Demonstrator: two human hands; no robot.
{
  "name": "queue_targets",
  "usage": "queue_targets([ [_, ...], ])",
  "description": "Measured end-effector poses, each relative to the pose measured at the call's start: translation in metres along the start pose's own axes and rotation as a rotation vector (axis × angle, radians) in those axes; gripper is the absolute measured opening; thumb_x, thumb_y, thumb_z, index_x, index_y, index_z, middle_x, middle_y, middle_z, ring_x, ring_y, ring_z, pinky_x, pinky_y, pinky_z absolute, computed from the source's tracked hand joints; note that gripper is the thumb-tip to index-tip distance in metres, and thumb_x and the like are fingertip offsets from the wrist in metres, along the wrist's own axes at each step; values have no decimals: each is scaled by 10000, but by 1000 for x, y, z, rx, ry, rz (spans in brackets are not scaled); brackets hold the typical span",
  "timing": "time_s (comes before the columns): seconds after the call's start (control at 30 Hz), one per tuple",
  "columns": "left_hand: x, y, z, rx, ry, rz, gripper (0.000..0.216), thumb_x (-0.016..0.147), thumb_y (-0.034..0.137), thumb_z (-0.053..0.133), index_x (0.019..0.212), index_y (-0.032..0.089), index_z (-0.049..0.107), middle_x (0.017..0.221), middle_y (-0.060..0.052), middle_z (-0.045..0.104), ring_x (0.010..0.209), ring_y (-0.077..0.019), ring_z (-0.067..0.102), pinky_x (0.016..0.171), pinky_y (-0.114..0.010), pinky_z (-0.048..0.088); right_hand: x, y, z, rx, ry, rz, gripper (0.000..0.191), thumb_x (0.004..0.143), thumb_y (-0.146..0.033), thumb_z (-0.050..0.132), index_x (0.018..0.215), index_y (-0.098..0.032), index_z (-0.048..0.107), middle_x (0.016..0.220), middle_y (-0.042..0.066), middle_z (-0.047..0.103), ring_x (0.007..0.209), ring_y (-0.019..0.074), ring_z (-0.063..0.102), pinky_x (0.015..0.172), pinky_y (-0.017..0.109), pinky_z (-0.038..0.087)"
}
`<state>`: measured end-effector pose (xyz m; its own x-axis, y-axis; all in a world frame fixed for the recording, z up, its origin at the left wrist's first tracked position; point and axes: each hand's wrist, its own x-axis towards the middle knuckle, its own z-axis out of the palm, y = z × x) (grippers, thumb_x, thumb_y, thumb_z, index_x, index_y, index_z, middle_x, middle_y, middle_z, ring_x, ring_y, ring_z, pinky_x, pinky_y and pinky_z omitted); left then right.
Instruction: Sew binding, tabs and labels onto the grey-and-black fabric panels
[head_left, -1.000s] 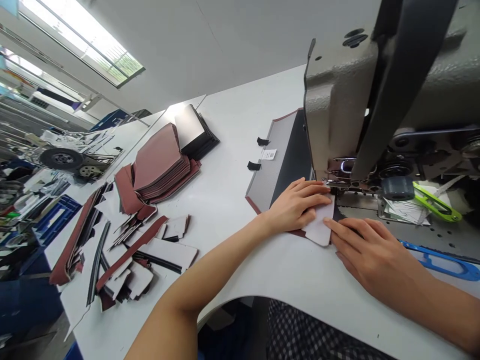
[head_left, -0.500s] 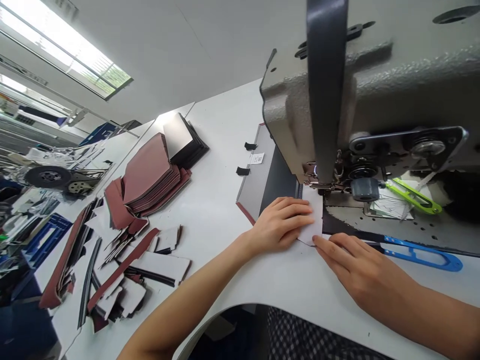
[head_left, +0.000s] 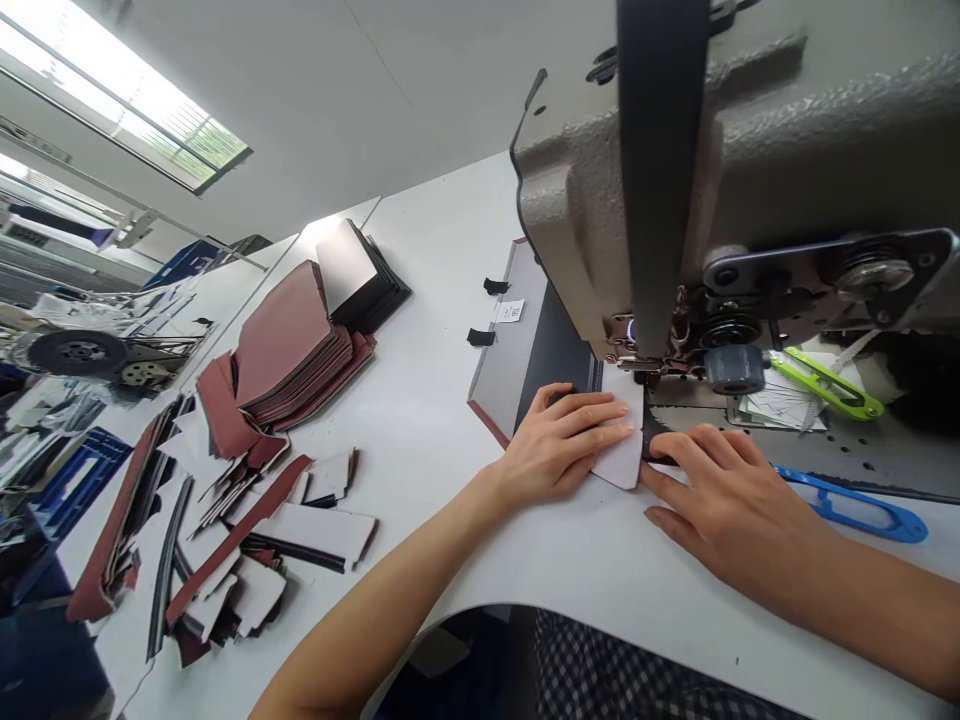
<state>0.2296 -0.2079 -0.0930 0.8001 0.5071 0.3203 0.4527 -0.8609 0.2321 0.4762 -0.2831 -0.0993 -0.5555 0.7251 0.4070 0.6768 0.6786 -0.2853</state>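
Note:
My left hand (head_left: 562, 445) lies flat with fingers stretched out on a small white-backed cut piece (head_left: 624, 455) at the foot of a grey sewing machine (head_left: 712, 170). My right hand (head_left: 724, 500) rests flat beside it, fingertips touching the piece's right edge near the presser foot (head_left: 637, 368). Under the piece lies a larger dark panel with a maroon edge (head_left: 517, 365).
Maroon leather stacks (head_left: 292, 345), a black stack (head_left: 360, 275) and scattered cut strips (head_left: 247, 540) cover the table's left. Green snips (head_left: 821, 380) and a blue thread clipper (head_left: 855, 505) lie to the right of the needle. Blue crates stand at far left.
The view shifted as my head moved closer to the machine. My right hand moved up along the piece toward the presser foot; my left hand stays pressed on it.

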Motion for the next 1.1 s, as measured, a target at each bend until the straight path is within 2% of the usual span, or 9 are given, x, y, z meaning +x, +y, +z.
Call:
queue_targets([
  [0.23, 3, 0, 0, 25, -16, -11, 307, 1029, 195, 468, 1252, 283, 660, 1327, -9, 709, 1286, -195, 607, 1150, -415, 257, 5, 3, -3, 112, -30, 7, 161, 997, -230, 510, 1035, -204, 664, 1033, 81, 602, 1001, 257, 540, 860, 419, 377],
  [0.57, 28, -30, -1, 6, -117, -7, 345, 1055, 221, 414, 1288, 267, 664, 1395, -47, 663, 1306, -214, 559, 1101, -403, 306, 13, 21, 3, -122, -22, 7, 276, 1032, -311, 477, 1190, -191, 669, 1066, 108, 597, 1018, 290, 524, 859, 437, 394],
  [0.73, 32, -35, 3, -1, -94, 14, 343, 1055, 219, 421, 1273, 258, 683, 1373, -59, 675, 1328, -228, 537, 1111, -404, 341, 12, 28, 8, -165, 7, 10, 317, 1040, -335, 448, 1196, -201, 690, 1046, 104, 604, 993, 298, 536, 854, 452, 399],
  [0.9, 23, -34, 3, -191, -39, 101, 333, 1031, 132, 425, 1135, 222, 728, 1241, -43, 744, 1251, -180, 616, 1028, -339, 451, 9, 31, 7, -12, 65, 41, 294, 1022, -234, 462, 1140, -234, 731, 1017, 84, 610, 960, 261, 557, 873, 443, 430],
  [1.03, 20, -37, 0, -212, -36, 142, 385, 974, 43, 445, 1122, 251, 733, 1239, -34, 742, 1273, -197, 607, 1078, -383, 424, 11, 33, 3, 130, 95, 80, 266, 993, -164, 491, 1024, -218, 750, 998, 81, 617, 952, 238, 553, 907, 424, 460],
  [1.1, 21, -39, -1, -200, -69, 141, 412, 965, 33, 446, 1139, 272, 732, 1254, -26, 736, 1288, -197, 595, 1108, -399, 402, 12, 32, 3, 134, 103, 91, 264, 986, -155, 494, 1058, -206, 743, 994, 85, 621, 952, 240, 555, 907, 421, 468],
])
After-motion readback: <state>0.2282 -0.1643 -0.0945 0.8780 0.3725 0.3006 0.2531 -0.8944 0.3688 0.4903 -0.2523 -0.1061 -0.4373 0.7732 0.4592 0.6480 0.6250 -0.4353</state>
